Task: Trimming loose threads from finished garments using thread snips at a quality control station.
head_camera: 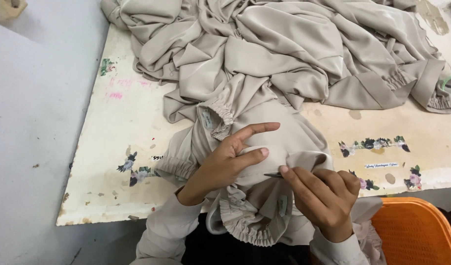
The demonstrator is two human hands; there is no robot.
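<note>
Our left hand [220, 164] pinches a fold of the beige garment [264, 147]; just beside that pinch, our right hand [323, 196] grips a small dark tool [273, 174] touching the cloth, over the table [127, 137] edge.

The heaped garment [264, 64] is plain beige with a soft sheen, no print. Under it the table [122, 132] is cream, smudged pink near its far left edge and dotted with dark floral stickers [372, 144] along its near edge. Beside the table's near right corner, an orange woven basket [412, 230].
</note>
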